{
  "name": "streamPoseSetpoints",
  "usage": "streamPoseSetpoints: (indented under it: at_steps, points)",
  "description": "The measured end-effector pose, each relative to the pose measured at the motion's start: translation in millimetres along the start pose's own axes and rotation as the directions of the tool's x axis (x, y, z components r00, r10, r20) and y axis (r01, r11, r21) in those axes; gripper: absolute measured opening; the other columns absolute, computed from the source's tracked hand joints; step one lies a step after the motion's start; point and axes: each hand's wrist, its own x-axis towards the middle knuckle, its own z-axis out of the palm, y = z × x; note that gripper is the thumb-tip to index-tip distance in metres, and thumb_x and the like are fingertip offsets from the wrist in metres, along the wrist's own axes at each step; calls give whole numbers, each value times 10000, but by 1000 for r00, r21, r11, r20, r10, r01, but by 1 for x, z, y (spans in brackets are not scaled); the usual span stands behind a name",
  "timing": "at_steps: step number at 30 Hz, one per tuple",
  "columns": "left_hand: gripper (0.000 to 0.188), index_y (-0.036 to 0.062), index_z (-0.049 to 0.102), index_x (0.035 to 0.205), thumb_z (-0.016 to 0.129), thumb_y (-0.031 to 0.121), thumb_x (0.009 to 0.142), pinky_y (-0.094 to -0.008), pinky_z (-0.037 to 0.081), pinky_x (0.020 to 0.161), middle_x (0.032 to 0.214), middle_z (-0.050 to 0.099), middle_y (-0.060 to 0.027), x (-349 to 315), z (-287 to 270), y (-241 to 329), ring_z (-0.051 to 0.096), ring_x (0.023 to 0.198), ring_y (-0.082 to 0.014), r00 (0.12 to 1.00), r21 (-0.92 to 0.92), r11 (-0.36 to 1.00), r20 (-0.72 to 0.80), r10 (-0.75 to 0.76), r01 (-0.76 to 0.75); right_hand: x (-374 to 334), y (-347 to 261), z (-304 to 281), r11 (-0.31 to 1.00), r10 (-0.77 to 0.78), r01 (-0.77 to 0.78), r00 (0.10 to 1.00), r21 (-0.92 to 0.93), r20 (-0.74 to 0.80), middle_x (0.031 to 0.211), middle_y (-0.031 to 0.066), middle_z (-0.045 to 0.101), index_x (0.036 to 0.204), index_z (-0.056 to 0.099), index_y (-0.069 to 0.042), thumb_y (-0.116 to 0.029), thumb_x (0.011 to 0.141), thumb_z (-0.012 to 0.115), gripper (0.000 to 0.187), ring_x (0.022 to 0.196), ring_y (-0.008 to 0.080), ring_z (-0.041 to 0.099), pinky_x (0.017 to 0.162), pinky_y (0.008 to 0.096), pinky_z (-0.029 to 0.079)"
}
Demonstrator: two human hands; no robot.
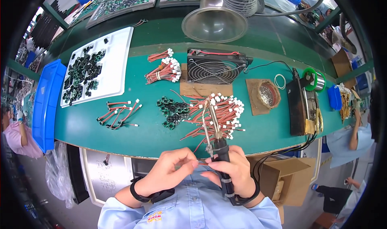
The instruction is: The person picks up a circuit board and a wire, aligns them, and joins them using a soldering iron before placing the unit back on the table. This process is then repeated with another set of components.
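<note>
My right hand point(236, 170) is wrapped round the black handle of a soldering iron point(221, 150). The iron points away from me, with a thin metal tube beside its shaft. Close to its left, my left hand point(173, 168) has thumb and fingertips pinched on a thin red wire point(202, 163); the wire's far end is partly hidden by my right hand. Just beyond the hands lies a heap of red and black wire leads point(217, 116) with white connectors, partly under the iron. Beside it is a pile of small green and black boards point(172, 111).
Several wired boards point(119, 114) lie left on the green bench point(151, 136). A white tray point(125, 55) holds loose boards; a blue bin point(48, 104) stands beside it. Behind are bundled leads point(163, 70), a fan point(215, 68) and a metal hood point(215, 25). Right: a tip-cleaning dish point(274, 93), solder spool point(319, 80).
</note>
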Motion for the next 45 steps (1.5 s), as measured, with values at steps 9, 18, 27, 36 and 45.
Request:
streamPoseSetpoints:
  at_steps: [9,18,27,36,45]
  points:
    - [168,-8,558,884,459,123,918,-229,438,603,753,574,-24,7,4,-9,543,675,-100,925,-224,901,175,-337,370,-11,-4,-1,995,-30,42,992,-94,125,773,63,625,1013,583,-122,-66,782,627,242,660,206,617,567,281,490]
    - [174,8,542,851,661,117,788,-332,431,604,779,533,-102,24,-35,-10,539,696,-254,751,834,545,-414,514,87,-18,0,-6,948,303,-290,947,129,-102,809,95,636,1032,556,-69,89,708,654,373,667,182,625,610,255,497]
    - [220,12,550,861,713,62,723,-329,446,642,836,568,-94,30,-31,-25,557,742,-252,767,838,537,-409,493,102,-14,14,-1,912,366,-326,921,250,-135,810,103,619,1043,430,-59,104,753,659,404,652,101,567,570,222,460]
    - [175,9,611,870,702,12,721,-282,482,710,818,616,-99,0,9,17,609,763,-219,890,591,770,-180,418,-242,-11,9,-6,735,409,-360,911,575,47,843,132,598,1072,386,-52,100,774,634,417,700,95,573,619,216,461]
    - [155,4,610,928,661,64,794,-285,475,738,925,610,-121,-5,31,18,594,845,-193,990,-264,960,-124,62,-93,-6,-9,-14,608,436,-416,887,677,154,818,130,598,1064,379,-48,79,774,642,411,720,97,585,615,219,469]
